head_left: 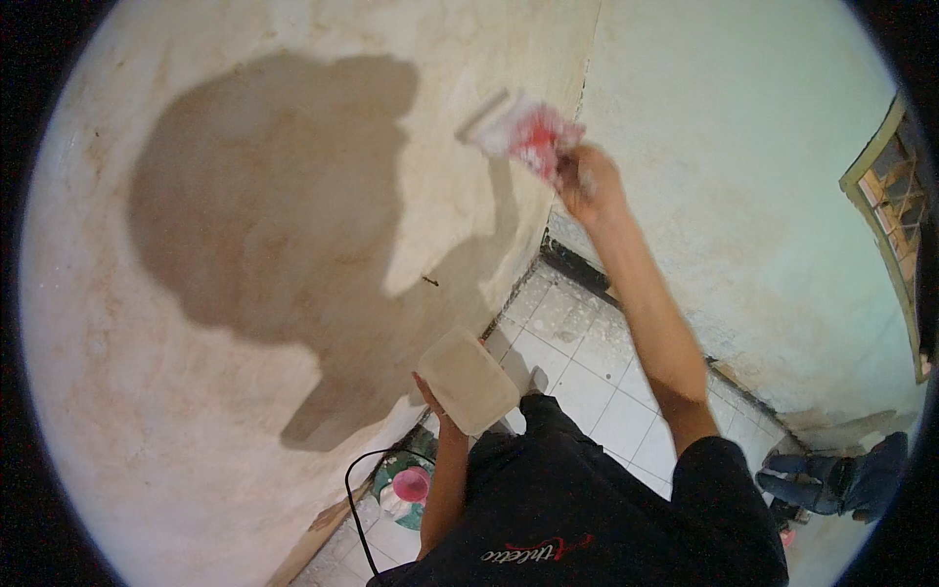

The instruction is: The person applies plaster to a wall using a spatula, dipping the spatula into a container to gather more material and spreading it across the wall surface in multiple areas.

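Observation:
My right hand (pixel 590 184) is raised at the corner of the two walls, its fingers closed round a red and white scraper (pixel 533 135). Motion blurs the tool, and its pale wide edge points up and left toward the cream wall (pixel 98 323); whether it touches the plaster I cannot tell. Lower down, my left hand (pixel 430 396) grips a shallow rectangular plastic tub (pixel 468 382) with rounded corners, pale beige. Most of those fingers are hidden behind the tub. What the tub holds is hard to make out.
A pale green wall (pixel 743 196) meets the cream one at the corner. White floor tiles (pixel 587 401) lie below. By my left forearm are a green container with a pink bowl (pixel 411 483) and a black cable (pixel 349 489). Dark blue trousers (pixel 861 474) lie at right; a framed opening (pixel 890 196) is above.

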Demonstrator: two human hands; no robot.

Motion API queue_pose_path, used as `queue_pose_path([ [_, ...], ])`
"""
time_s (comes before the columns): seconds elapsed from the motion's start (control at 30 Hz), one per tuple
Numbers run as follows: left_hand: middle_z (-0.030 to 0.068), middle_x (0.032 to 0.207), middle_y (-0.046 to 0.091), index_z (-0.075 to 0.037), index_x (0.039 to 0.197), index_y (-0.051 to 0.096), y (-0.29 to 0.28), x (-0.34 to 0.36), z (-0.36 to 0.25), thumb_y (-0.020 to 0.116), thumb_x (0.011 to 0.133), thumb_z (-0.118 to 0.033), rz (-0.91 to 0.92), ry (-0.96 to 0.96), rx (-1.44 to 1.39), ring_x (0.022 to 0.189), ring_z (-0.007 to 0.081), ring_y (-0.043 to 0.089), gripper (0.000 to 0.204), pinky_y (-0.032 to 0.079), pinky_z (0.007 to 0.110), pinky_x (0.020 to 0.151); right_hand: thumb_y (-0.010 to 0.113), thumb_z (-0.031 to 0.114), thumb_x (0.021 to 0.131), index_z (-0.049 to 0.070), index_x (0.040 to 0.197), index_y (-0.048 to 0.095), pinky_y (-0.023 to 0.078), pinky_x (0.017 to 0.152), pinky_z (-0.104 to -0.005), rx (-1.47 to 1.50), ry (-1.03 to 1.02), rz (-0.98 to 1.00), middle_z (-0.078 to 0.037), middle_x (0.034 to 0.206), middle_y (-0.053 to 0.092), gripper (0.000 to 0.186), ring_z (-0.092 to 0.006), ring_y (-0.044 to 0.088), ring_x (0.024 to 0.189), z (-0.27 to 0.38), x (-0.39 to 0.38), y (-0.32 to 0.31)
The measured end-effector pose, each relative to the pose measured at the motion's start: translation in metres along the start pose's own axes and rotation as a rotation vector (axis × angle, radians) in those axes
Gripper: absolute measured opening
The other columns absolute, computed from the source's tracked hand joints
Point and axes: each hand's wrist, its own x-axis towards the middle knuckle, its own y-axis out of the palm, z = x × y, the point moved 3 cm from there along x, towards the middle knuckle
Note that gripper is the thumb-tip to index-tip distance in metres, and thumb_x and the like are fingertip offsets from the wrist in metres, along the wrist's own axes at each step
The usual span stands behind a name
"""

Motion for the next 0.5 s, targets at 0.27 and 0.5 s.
queue_pose_path([
  [0.27, 0.0254, 0.136, 0.046, -0.003, 0.143, 0.035, 0.023, -0.026, -0.009, 0.046, 0.073, -0.083, 0.049, 0.002, -0.098, 0.115, 0.0421, 0.053, 0.106, 0.045, 0.058, 0.095, 0.053, 0.008, 0.089, -0.005, 0.083, 0.059, 0.056, 0.058, -0.0404, -0.214, 0.258, -0.265, -0.014, 0.080, 0.063, 0.015, -0.0245, 0.061, 0.061, -0.209, 0.020, -0.145],
  [0.5, 0.0256, 0.139, 0.043, -0.002, 0.143, 0.034, -0.001, -0.034, -0.008, 0.049, 0.074, -0.081, 0.024, 0.023, -0.079, 0.120, 0.0418, 0.049, 0.106, 0.043, 0.057, 0.097, 0.059, 0.004, 0.087, -0.007, 0.084, 0.059, 0.061, 0.067, -0.0464, -0.234, 0.211, -0.177, -0.016, 0.084, 0.062, 0.011, -0.0271, 0.064, 0.071, -0.170, 0.031, -0.054],
])
